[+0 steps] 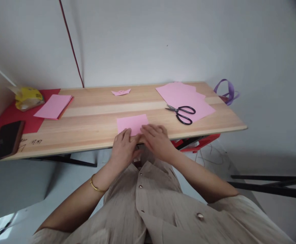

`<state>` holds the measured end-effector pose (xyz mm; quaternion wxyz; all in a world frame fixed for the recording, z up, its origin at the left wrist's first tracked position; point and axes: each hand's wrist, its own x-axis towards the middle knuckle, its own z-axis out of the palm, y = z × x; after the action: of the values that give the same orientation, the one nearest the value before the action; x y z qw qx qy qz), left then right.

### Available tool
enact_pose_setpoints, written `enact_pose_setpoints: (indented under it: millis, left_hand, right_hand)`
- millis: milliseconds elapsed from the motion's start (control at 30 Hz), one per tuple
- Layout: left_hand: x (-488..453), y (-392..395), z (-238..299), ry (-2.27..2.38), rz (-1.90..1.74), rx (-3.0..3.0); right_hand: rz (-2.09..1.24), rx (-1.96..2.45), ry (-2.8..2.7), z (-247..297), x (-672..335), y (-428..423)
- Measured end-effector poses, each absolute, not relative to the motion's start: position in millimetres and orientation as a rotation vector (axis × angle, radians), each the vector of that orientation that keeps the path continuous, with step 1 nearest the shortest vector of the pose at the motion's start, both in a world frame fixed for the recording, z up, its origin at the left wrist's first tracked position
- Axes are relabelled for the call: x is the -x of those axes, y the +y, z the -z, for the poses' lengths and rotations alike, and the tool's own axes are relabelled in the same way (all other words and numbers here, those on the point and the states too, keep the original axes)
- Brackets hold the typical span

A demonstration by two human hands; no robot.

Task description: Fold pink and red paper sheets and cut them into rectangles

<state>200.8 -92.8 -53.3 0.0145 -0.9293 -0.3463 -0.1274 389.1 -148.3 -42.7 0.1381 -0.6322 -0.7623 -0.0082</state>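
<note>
A small rectangle of pink paper (134, 122) lies flat near the table's front edge. My left hand (124, 145) rests on its lower left part, fingers laid on the sheet and thumb reaching right along the near edge. My right hand (158, 140) is laid over its lower right corner, with the fingers stretched out side by side. The thumbs are close together; the right thumb is mostly hidden. Beyond the sheet sits a small folded pink paper boat (121, 92). Black-handled scissors (182, 113), blades parted, are to the right of my right hand.
Larger pink sheets (183, 96) lie partly under the scissors. On the left are a stack of coloured paper (53, 106), red paper (40, 124), a yellow packet (28, 98) and a phone (5, 140). A purple strap (230, 91) hangs beyond the wooden table's (94, 118) right end.
</note>
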Motion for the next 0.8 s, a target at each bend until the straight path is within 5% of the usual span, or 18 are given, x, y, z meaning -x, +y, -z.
enact_pose_setpoints:
  millis: [600,800]
  left_hand:
    - [-137.9,-77.5,61.8,-0.981,0.426,2.843]
    - [-138.8,-68.8,73.5,-0.898,0.548,2.894]
  right_hand:
    - [0.116,1.97,-2.101,51.6,-400.2,-168.5]
    - [0.002,1.702,-2.253,49.6,-340.0,-146.0]
